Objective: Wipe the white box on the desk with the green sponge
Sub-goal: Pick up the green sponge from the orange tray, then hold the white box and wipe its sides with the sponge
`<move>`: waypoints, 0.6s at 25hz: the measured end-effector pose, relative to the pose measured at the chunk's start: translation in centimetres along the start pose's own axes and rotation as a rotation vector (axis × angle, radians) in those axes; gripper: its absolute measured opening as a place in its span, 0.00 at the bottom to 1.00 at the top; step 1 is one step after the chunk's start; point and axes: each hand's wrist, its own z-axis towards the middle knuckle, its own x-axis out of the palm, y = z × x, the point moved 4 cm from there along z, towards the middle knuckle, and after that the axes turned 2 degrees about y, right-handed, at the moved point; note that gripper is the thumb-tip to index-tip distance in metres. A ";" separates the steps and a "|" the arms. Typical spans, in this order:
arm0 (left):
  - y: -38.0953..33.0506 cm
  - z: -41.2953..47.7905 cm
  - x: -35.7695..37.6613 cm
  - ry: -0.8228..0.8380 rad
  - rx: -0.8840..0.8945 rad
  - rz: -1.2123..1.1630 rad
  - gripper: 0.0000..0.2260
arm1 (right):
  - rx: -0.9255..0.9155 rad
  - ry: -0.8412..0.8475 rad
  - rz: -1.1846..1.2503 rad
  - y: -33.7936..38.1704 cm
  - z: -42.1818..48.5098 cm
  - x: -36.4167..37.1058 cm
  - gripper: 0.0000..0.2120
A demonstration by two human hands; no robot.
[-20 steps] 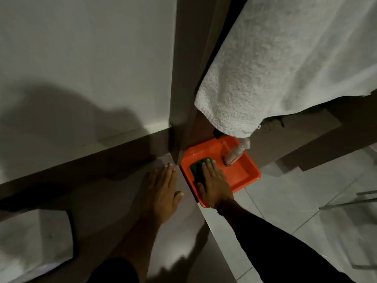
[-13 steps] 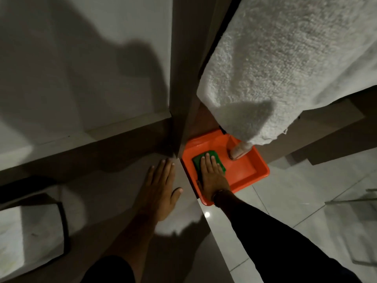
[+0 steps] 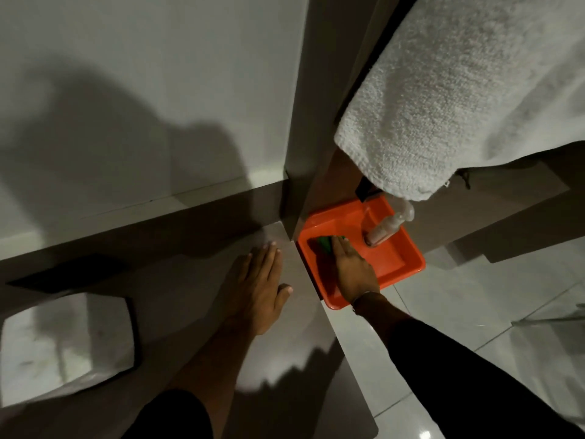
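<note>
The green sponge (image 3: 327, 243) lies in an orange tray (image 3: 395, 261) on the floor, right of the desk corner. My right hand (image 3: 351, 270) reaches down into the tray and covers most of the sponge; whether the fingers have closed on it I cannot tell. My left hand (image 3: 258, 286) rests flat and open on the grey desk top (image 3: 177, 299), fingers apart. The white box (image 3: 66, 340) stands on the desk at the lower left, well away from both hands.
A clear bottle (image 3: 387, 228) lies in the tray's far side. A white towel (image 3: 459, 90) hangs above the tray. A desk upright (image 3: 300, 153) stands between the hands. A dark flat object (image 3: 66, 274) lies behind the box. Pale floor tiles spread to the right.
The view has shifted, so the white box shows more at lower left. My right hand has slid over the sponge, covering more of it. The left hand stays flat on the desk.
</note>
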 end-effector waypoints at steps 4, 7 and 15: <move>1.7 -4.9 -4.8 -0.083 -0.029 -0.088 0.35 | -0.031 -0.298 0.367 3.8 -6.7 -4.4 0.25; 4.6 -8.9 -8.2 -0.066 -0.082 -0.109 0.37 | -0.024 -0.390 0.701 7.7 -10.8 -6.2 0.24; 18.5 -22.8 -12.4 -0.247 -0.267 -0.285 0.42 | 0.491 0.050 1.833 23.0 -16.6 -5.3 0.12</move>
